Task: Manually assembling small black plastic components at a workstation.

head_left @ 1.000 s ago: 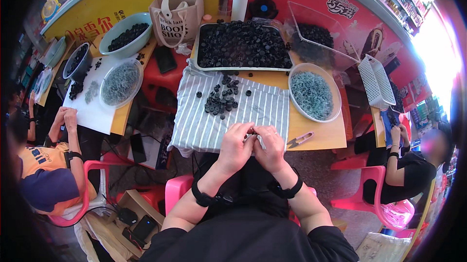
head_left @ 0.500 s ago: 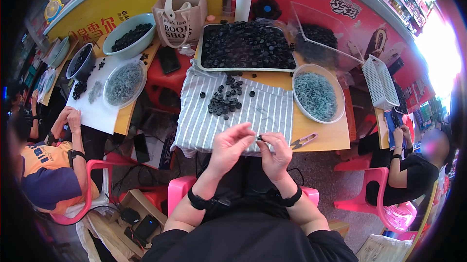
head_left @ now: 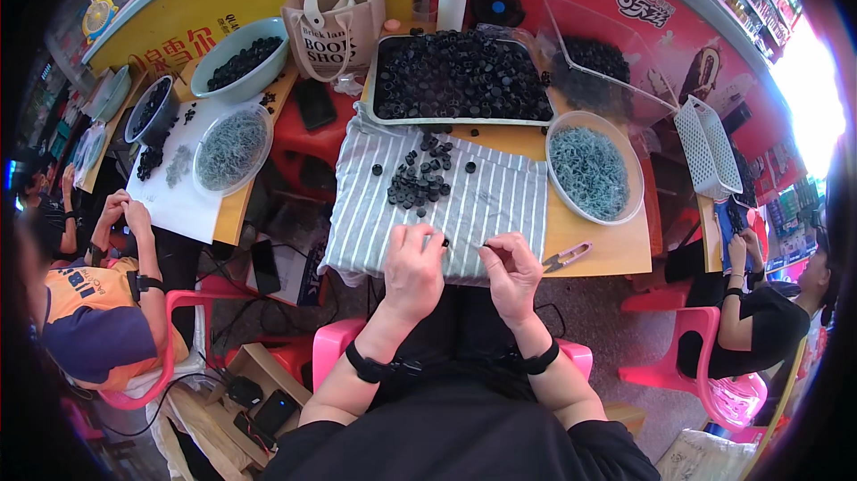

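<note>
While the two hands were nearly meeting over a small dark piece half a second ago, they are now standing apart above the near edge of the cloth, so they are no longer working at one shared point. The left hand (head_left: 414, 267) is pinching a small black piece (head_left: 445, 243) at its right side, fingers curling and knuckles facing up. The right hand (head_left: 513, 276) is hanging a little to the right, its thumb and forefinger bending toward each other; at this size I cannot fairly tell whether they are gripping anything. Both forearms are reaching in from the near side and angling inward, a black band circling each wrist.

Beneath the fingers, the striped cloth (head_left: 491, 200) is covering the near middle of the table, and a loose pile of black caps (head_left: 415, 182) is lying farther off on it. Snips (head_left: 568, 256) are resting on bare wood to the right, near a round bowl (head_left: 640, 186) that is holding grey-green wiry bits (head_left: 587, 164). At the far side, a wide tray (head_left: 464, 120) is holding many more black caps.
</note>
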`<act>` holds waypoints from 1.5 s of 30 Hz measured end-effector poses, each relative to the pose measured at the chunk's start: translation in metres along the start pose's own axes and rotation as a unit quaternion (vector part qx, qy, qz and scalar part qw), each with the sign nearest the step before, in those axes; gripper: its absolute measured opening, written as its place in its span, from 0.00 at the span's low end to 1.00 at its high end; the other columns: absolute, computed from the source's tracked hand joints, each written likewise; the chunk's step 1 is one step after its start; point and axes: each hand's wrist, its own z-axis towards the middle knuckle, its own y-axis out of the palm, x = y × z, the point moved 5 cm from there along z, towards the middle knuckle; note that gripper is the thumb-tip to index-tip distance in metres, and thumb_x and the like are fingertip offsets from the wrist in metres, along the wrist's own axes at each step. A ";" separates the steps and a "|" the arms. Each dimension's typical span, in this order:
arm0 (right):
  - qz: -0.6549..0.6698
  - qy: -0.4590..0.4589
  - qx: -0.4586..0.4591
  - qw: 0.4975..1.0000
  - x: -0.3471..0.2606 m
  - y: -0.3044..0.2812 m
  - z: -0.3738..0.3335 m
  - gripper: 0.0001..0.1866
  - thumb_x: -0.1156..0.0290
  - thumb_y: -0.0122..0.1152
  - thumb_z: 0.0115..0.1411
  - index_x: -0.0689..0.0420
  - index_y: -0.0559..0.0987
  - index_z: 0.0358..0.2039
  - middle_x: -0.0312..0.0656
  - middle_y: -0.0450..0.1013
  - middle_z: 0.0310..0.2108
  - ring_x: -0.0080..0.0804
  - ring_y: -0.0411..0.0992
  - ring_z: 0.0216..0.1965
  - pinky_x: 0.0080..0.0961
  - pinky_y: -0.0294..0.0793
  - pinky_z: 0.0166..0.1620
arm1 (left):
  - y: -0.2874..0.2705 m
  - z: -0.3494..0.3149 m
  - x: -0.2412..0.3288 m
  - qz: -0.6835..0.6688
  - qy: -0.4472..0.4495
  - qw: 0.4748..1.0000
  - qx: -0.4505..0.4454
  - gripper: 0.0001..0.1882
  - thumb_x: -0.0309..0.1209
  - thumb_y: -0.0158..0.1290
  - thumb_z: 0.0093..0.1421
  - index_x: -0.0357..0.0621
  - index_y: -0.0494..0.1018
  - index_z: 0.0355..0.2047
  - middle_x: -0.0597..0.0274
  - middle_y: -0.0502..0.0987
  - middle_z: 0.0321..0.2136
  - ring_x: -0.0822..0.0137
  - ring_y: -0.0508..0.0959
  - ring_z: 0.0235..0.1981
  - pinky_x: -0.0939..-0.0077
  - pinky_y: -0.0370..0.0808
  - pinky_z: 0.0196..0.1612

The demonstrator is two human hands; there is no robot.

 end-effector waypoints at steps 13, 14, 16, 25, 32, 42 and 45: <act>0.029 0.010 0.034 0.999 -0.001 -0.004 -0.002 0.08 0.89 0.62 0.57 0.64 0.77 0.36 0.35 0.69 0.33 0.16 0.68 0.31 0.14 0.68 0.33 | 0.029 -0.012 -0.023 -0.473 -0.248 0.840 -0.098 0.09 0.18 0.55 0.60 0.31 0.77 0.42 0.56 0.80 0.39 0.64 0.80 0.38 0.74 0.77 0.40; 0.032 0.012 0.048 0.998 -0.004 -0.005 -0.004 0.09 0.89 0.63 0.56 0.64 0.77 0.36 0.36 0.70 0.33 0.18 0.69 0.30 0.15 0.69 0.33 | 0.034 -0.017 -0.034 -0.563 -0.334 0.750 -0.089 0.10 0.23 0.56 0.66 0.33 0.78 0.46 0.55 0.82 0.40 0.69 0.82 0.37 0.79 0.77 0.40; -0.002 -0.024 0.040 0.999 -0.020 -0.002 -0.008 0.10 0.89 0.64 0.55 0.64 0.77 0.36 0.38 0.71 0.33 0.19 0.71 0.30 0.16 0.71 0.33 | 0.036 -0.019 -0.039 -0.688 -0.358 0.628 -0.068 0.10 0.22 0.56 0.66 0.34 0.78 0.46 0.53 0.82 0.41 0.68 0.82 0.37 0.79 0.78 0.40; -0.127 -0.204 0.017 0.970 -0.057 0.026 -0.006 0.14 0.88 0.70 0.49 0.62 0.77 0.34 0.45 0.74 0.32 0.34 0.75 0.29 0.26 0.75 0.33 | 0.041 -0.026 -0.024 -0.820 -0.373 0.433 -0.040 0.10 0.24 0.53 0.68 0.33 0.77 0.47 0.49 0.82 0.42 0.68 0.81 0.38 0.78 0.79 0.42; -0.157 -0.210 0.009 0.965 -0.050 0.031 -0.002 0.12 0.87 0.70 0.49 0.63 0.78 0.33 0.46 0.75 0.31 0.36 0.75 0.30 0.27 0.75 0.32 | 0.042 -0.028 -0.025 -0.820 -0.369 0.435 -0.046 0.10 0.25 0.53 0.68 0.33 0.77 0.46 0.50 0.82 0.42 0.68 0.81 0.38 0.77 0.79 0.43; -0.164 -0.227 0.011 0.960 -0.051 0.033 -0.002 0.12 0.87 0.70 0.49 0.63 0.78 0.33 0.45 0.75 0.31 0.37 0.74 0.28 0.28 0.73 0.29 | 0.042 -0.029 -0.024 -0.814 -0.355 0.457 -0.041 0.09 0.25 0.54 0.68 0.34 0.78 0.45 0.52 0.82 0.42 0.67 0.81 0.40 0.75 0.78 0.44; -0.167 -0.226 0.012 0.960 -0.052 0.034 -0.002 0.12 0.87 0.70 0.49 0.63 0.78 0.32 0.45 0.75 0.30 0.37 0.74 0.28 0.28 0.73 0.29 | 0.042 -0.029 -0.024 -0.817 -0.359 0.448 -0.046 0.09 0.25 0.54 0.68 0.34 0.78 0.45 0.52 0.82 0.42 0.68 0.81 0.40 0.76 0.78 0.44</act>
